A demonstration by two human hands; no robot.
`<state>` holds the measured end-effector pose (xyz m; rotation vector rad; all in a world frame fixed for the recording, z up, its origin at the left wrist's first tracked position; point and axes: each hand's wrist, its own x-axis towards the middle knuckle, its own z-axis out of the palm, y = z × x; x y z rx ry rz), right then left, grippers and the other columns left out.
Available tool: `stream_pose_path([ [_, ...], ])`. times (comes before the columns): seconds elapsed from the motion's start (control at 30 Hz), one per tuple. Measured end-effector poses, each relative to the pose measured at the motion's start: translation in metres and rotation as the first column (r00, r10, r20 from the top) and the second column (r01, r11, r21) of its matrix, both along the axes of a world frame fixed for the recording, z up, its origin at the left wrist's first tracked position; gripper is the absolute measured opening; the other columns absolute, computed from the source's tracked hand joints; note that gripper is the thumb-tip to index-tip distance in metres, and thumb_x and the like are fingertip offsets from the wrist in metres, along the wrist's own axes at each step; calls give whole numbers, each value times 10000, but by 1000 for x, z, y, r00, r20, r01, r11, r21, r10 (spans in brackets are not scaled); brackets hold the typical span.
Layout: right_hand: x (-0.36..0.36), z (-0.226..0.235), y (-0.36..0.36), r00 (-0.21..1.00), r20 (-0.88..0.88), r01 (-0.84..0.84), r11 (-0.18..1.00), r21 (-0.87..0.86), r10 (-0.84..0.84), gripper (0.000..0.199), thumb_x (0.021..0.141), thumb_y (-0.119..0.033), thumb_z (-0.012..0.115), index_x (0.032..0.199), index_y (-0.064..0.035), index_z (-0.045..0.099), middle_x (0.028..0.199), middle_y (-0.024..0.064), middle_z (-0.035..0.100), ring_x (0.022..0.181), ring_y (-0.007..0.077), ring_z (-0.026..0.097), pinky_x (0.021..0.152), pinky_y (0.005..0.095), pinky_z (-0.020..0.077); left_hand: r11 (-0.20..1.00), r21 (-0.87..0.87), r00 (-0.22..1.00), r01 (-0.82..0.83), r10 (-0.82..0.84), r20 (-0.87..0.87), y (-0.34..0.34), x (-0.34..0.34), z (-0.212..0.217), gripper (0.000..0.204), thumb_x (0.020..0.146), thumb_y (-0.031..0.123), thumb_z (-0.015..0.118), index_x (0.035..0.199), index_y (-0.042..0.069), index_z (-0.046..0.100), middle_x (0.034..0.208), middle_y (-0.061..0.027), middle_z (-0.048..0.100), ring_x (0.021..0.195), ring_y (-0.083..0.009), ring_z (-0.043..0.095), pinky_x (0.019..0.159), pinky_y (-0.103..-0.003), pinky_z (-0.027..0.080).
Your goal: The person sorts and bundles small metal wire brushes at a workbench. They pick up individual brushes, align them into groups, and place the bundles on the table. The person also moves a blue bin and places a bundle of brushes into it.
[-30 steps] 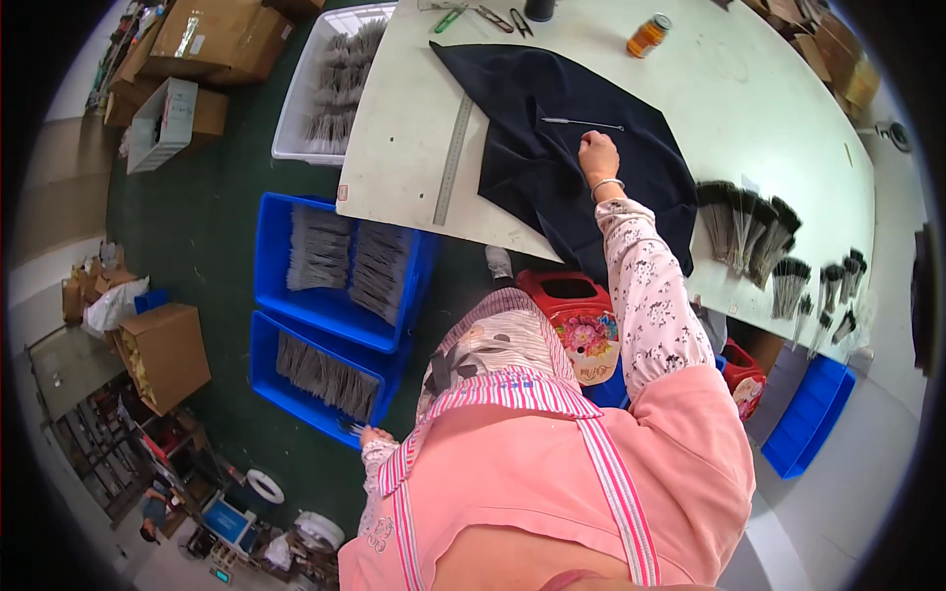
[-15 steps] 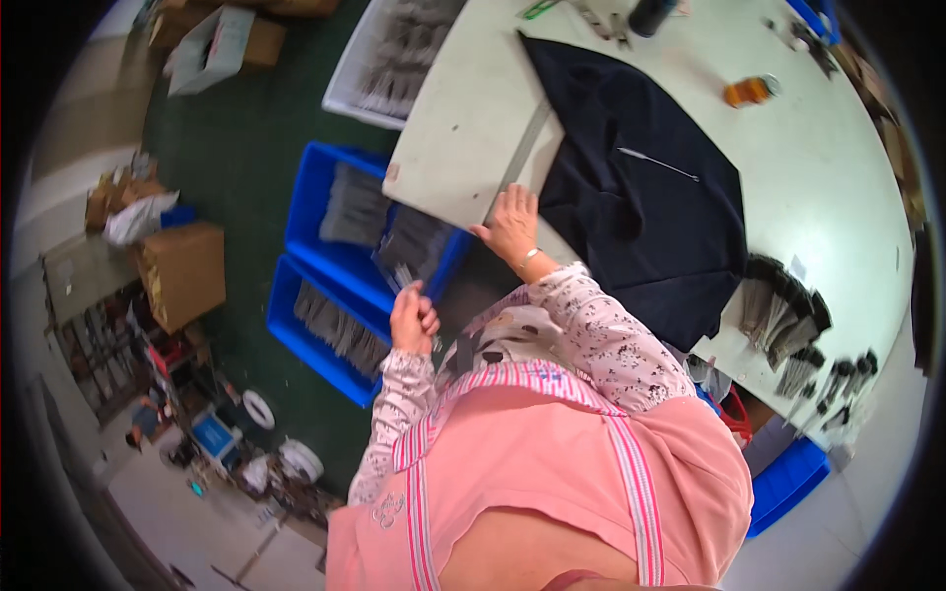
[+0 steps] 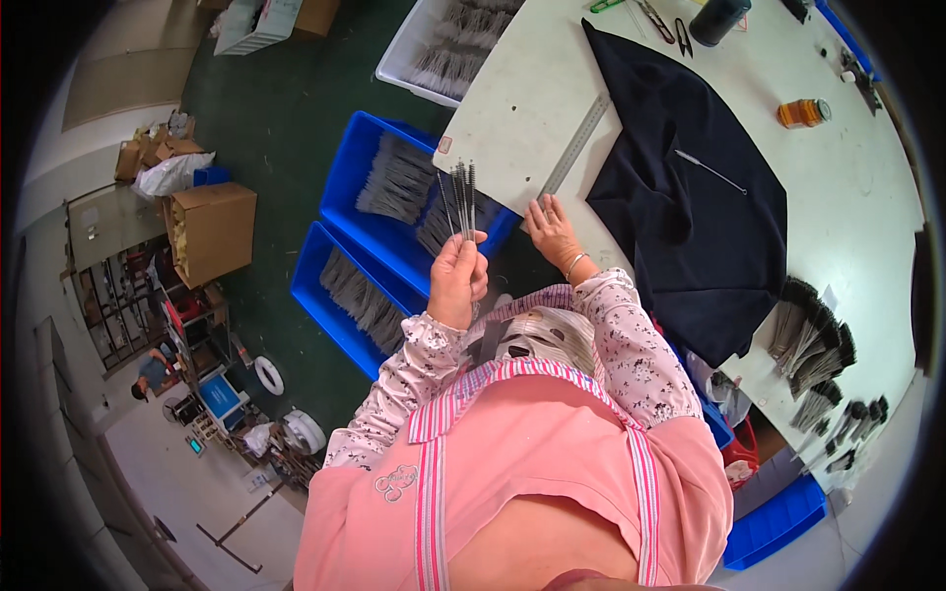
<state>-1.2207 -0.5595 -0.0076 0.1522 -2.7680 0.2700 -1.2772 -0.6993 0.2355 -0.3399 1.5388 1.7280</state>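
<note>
A small bunch of thin wire brushes stands up from my left hand, its fingers closed round their lower ends. Behind the bunch are the table's corner and a blue bin of similar brushes. My right hand lies at the table's near edge, fingers stretched out, touching the lower end of a metal ruler. To the right, a dark navy cloth is spread over the table, and one brush with a looped wire end rests on it.
Blue bins and a white bin hold many brushes left of the white table. Scissors, a dark bottle and an amber jar stand far right. Brush bundles lie at the right. A cardboard box sits on the floor.
My left hand has risen and moved right, bringing the brushes up before the table corner. My right hand stays at the ruler's end. The whole view has shifted.
</note>
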Motion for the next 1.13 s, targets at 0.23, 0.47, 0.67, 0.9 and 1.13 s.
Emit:
stream_pose_path([
  [0.23,4,72,-25,954,-300,-57,989,-136,14,244,706,-213,615,892,-57,635,987,109,622,990,293,570,1000,455,360,994,36,993,107,-105,-57,-48,8,-9,189,948,194,439,1073,65,498,575,40,362,401,-30,264,349,-193,196],
  [0.47,102,229,-98,482,-312,336,502,-797,-819,99,772,-108,626,845,-45,604,743,106,610,664,264,604,608,336,489,941,-61,940,333,-336,-53,-134,34,-71,239,936,225,462,1135,93,446,586,30,357,416,-62,269,357,-206,236],
  [0.67,272,216,-218,-35,71,540,-79,-838,-997,169,802,-223,598,846,-65,635,744,126,609,736,305,592,663,397,461,769,-136,781,625,-611,132,-192,69,-84,161,945,251,442,1069,151,466,613,29,419,426,-78,292,365,-220,266],
  [0.9,451,219,-355,-671,261,335,-597,-729,-694,211,864,-260,539,854,-54,579,718,148,613,675,342,593,604,402,461,616,-32,617,787,-785,50,-177,171,-51,154,945,232,443,1068,149,484,612,17,412,428,-75,296,352,-223,252],
  [1.13,628,228,-489,-832,275,10,-508,-861,-483,306,803,-349,649,851,-64,549,695,87,621,632,173,611,614,321,481,375,-12,375,927,-926,52,-183,319,-77,220,932,272,446,1105,137,458,566,43,404,376,-43,273,310,-186,255],
])
